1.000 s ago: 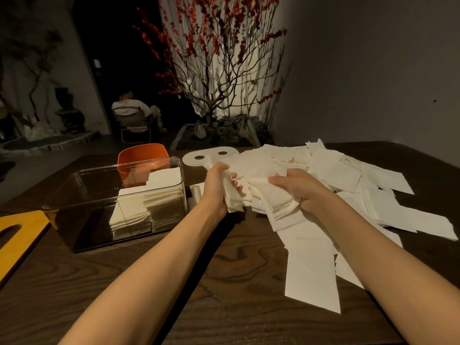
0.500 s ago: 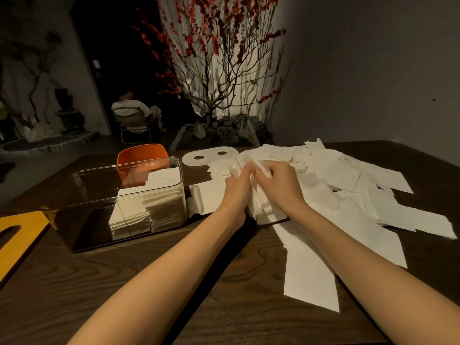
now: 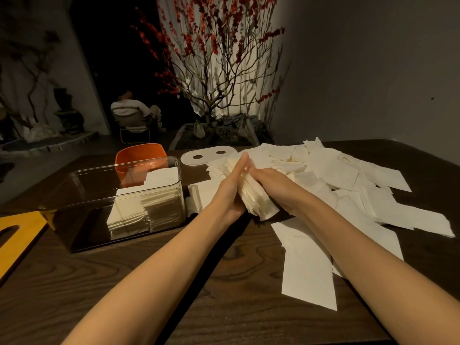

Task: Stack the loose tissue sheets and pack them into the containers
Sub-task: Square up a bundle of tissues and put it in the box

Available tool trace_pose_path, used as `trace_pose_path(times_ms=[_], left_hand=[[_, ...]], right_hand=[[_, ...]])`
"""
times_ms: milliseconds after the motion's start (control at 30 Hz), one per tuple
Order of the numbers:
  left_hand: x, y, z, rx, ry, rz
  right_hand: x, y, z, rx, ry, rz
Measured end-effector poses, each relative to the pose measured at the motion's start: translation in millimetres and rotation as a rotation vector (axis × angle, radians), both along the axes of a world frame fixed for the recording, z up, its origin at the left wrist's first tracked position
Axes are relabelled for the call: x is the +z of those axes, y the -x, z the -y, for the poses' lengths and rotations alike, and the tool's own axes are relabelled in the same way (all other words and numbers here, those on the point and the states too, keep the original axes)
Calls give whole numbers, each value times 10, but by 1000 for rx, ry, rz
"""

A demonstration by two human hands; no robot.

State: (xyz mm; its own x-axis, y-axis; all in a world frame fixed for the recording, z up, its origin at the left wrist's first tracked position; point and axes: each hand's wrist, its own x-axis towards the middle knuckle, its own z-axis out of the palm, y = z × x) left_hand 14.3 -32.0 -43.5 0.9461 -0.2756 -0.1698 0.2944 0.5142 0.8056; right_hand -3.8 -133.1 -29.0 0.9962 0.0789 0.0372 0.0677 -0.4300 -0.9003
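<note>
Both hands press a stack of tissue sheets [image 3: 254, 197] between them on the table [image 3: 224, 295]: left hand [image 3: 230, 192] flat with straight fingers, right hand [image 3: 271, 183] cupped against it. The clear container [image 3: 119, 195], left of the hands, holds 2 packed piles; loose sheets [image 3: 348, 185] lie scattered right.

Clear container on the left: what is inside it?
The clear container holds stacks of white tissue sheets at its right end. Its left part looks dark and reflective, showing no contents. How many stacks there are cannot be told.
</note>
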Motion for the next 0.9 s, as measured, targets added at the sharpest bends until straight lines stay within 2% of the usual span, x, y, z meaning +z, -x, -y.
trace_pose_path(times_ms=[133,300,400,567,700,900], left_hand=[[18,37,-29,-10,14,-13],[-9,-11,-105,-47,237,-91],[-19,-32,-142,-77,303,-126],[-30,-70,-187,-53,300,-151],[-44,-104,-180,-26,279,-143],[-53,-121,-195,-13,302,-169]], right_hand=[[-17,-5,-44,-20,64,39],[-19,-54,10,-122,-35,-43],[-15,-56,83,-9,-58,-58],[-18,-49,165,212,141,33],[-46,-51,159,272,241,-10],[-44,-42,192,374,201,-15]])
